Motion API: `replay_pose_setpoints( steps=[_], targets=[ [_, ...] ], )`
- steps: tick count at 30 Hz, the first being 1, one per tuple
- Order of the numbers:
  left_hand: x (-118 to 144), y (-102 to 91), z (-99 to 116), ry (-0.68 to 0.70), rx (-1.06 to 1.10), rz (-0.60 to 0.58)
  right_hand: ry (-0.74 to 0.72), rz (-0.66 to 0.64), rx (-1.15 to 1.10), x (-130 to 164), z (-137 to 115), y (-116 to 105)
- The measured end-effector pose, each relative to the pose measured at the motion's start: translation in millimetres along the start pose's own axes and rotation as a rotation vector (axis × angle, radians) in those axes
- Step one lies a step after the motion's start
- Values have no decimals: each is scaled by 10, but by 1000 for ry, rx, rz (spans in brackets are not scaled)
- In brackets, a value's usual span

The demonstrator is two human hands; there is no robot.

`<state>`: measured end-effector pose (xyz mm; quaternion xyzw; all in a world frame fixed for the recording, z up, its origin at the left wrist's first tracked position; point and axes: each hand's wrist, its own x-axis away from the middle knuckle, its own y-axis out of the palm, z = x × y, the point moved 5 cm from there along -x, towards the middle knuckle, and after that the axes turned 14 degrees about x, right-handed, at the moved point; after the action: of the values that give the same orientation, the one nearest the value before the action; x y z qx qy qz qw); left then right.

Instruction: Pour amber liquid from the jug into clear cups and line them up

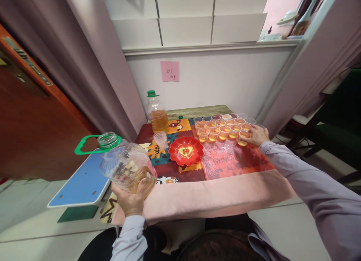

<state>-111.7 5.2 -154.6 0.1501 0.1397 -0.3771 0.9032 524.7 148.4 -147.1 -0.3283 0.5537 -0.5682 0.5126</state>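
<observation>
My left hand [130, 197] is wrapped around the lower part of a big clear plastic jug [124, 161], which is uncapped and tilted, its mouth toward the upper left. Amber liquid lies in the jug's lower end, and a green handle [84, 144] rings its neck. At the right end of the front row, the fingers of my right hand [258, 136] close on the rim of a clear plastic cup [242, 141] holding amber liquid. Beside it stand rows of similar cups [225, 133]; many hold amber liquid, while several at the back look empty.
A red scalloped plate [186, 164] lies mid-table, with a tilted stack of clear cups [160, 140] to its left. Behind stands a second jug [158, 120] with a green cap. A small green cap [181, 117] lies near the wall. A blue board [81, 182] sits left of the table.
</observation>
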Motion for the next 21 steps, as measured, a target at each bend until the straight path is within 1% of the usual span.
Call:
replay_pose_setpoints(
  steps=[3, 8, 13, 15, 17, 18, 19, 21],
  targets=[
    [-4, 0, -33, 7, 1, -20, 7, 19, -3, 13, -14, -18],
    [11, -18, -73, 47, 1, -10, 15, 61, -20, 49, -52, -28],
    [41, -49, -105, 55, -21, -55, 25, 197, -22, 104, -12, 14],
    [52, -71, -110, 60, -32, -60, 36, 265, -14, 125, -1, -17],
    [63, -92, -116, 61, -37, -59, 37, 347, -28, 142, -61, -130],
    [68, -99, -124, 54, -34, -59, 22, 390, -55, 152, -139, -221],
    [73, -107, -133, 43, -25, -56, -12, 432, -102, 165, -259, -334],
    [83, -124, -150, 23, 0, -38, -146, 487, -238, 215, -639, -602]
  ],
)
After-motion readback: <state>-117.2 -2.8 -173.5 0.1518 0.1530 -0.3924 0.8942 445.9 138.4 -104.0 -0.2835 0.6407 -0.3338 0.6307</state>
